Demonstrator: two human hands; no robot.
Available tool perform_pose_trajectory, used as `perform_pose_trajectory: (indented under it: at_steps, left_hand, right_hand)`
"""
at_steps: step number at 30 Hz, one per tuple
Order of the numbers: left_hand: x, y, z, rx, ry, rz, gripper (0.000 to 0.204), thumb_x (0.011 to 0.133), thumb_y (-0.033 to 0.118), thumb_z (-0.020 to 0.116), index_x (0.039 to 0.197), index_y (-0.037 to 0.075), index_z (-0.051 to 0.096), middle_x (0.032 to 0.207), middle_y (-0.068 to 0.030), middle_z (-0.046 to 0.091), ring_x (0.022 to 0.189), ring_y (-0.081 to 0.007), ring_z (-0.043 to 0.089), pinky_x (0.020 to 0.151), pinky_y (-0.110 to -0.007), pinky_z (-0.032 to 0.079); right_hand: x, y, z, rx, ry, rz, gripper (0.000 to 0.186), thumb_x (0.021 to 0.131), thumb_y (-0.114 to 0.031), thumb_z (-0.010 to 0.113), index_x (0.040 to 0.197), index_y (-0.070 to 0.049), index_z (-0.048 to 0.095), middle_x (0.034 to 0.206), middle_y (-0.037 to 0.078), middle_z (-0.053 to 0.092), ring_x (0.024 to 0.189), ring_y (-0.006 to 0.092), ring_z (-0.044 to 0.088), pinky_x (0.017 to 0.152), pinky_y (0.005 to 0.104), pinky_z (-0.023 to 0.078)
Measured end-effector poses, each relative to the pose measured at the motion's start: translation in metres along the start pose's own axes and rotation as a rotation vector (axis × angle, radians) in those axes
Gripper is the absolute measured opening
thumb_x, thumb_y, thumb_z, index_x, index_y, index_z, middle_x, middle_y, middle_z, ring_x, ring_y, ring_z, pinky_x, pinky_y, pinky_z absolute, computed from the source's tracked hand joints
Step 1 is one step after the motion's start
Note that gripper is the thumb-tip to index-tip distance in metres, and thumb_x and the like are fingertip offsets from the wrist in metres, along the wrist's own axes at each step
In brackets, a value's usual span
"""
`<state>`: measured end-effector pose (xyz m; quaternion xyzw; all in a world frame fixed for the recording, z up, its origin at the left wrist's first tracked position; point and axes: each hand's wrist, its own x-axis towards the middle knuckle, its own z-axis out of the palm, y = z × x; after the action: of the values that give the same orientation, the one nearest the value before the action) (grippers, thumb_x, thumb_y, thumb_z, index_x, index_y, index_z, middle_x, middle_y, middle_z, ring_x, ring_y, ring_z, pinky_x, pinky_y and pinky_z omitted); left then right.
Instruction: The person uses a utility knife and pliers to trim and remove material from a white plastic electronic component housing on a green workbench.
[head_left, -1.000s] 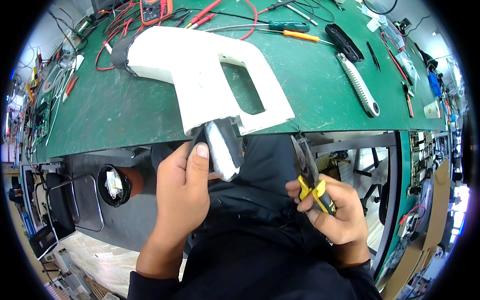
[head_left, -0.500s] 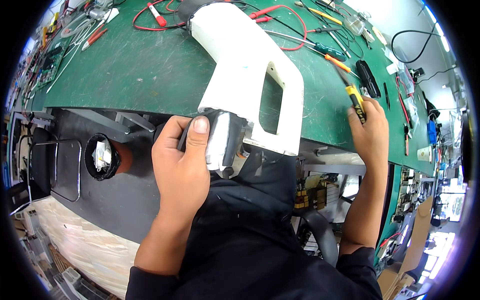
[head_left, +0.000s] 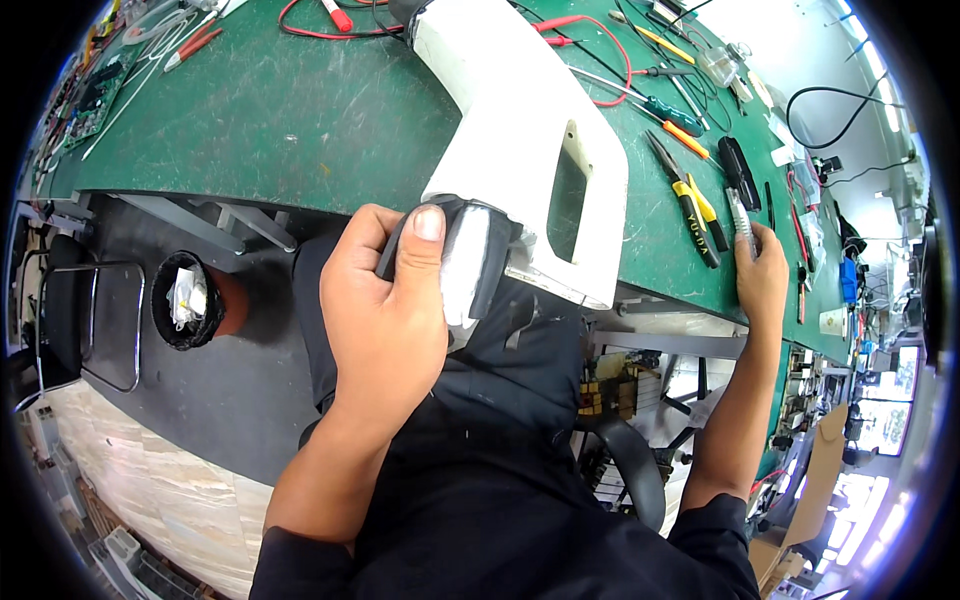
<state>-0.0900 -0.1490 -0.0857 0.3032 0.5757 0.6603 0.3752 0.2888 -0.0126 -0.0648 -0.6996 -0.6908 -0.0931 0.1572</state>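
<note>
My left hand [head_left: 385,300] is closed on a black part with a silvery-white strip [head_left: 462,262] at the lower end of a white plastic housing [head_left: 500,90]. That housing, which has a loop handle, lies at the table's front edge. My right hand [head_left: 760,262] is closed on a white utility knife [head_left: 740,215] at the right of the table. Beside it lie yellow-and-black pliers [head_left: 695,215], a black case [head_left: 738,175] and an orange-handled screwdriver [head_left: 680,122].
The green table [head_left: 250,130] carries red and black leads [head_left: 610,50], a green-handled screwdriver [head_left: 665,108] and a circuit board [head_left: 95,85]. Below are a lined bin [head_left: 215,305] and a chair [head_left: 70,330]. A cardboard box [head_left: 815,485] stands at the lower right.
My right hand has put the pliers down on the table and moved right onto the utility knife. The white housing appears turned more upright and farther right, my left hand still on its part.
</note>
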Motion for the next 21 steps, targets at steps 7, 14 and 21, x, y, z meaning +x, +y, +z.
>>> perform_pose_trajectory:
  at_steps: [7,14,21]
  left_hand:
    - [0.001,-0.005,-0.005,-0.071,-0.035,0.033,0.034,0.099,0.029,0.064,0.083,-0.002,0.061,0.068,0.0012,0.058,0.063,-0.0031,0.046,0.055,-0.022,0.039]
    - [-0.002,-0.009,-0.002,-0.152,-0.01,0.02,0.035,0.098,0.029,0.065,0.084,-0.002,0.062,0.068,0.001,0.059,0.062,-0.0023,0.047,0.053,-0.021,0.039]
    - [-0.005,-0.006,-0.001,-0.223,-0.007,-0.032,0.037,0.099,0.031,0.064,0.083,-0.001,0.061,0.068,0.0016,0.058,0.061,-0.0017,0.047,0.053,-0.02,0.038]
  right_hand:
    - [-0.044,-0.055,-0.072,0.721,0.011,0.158,0.042,0.105,-0.03,0.047,0.126,0.005,0.058,0.092,0.009,0.067,0.066,0.0101,0.059,0.055,0.0231,0.048]
    - [-0.088,-0.14,-0.103,1.12,-0.523,-0.094,0.079,0.082,-0.04,0.075,0.127,0.019,0.048,0.097,0.019,0.066,0.058,0.0112,0.059,0.05,0.0218,0.047]
    - [-0.087,-0.182,-0.108,0.469,-0.4,-0.625,0.033,0.087,0.0,0.062,0.12,0.004,0.058,0.088,0.014,0.07,0.076,0.023,0.069,0.071,0.0307,0.052]
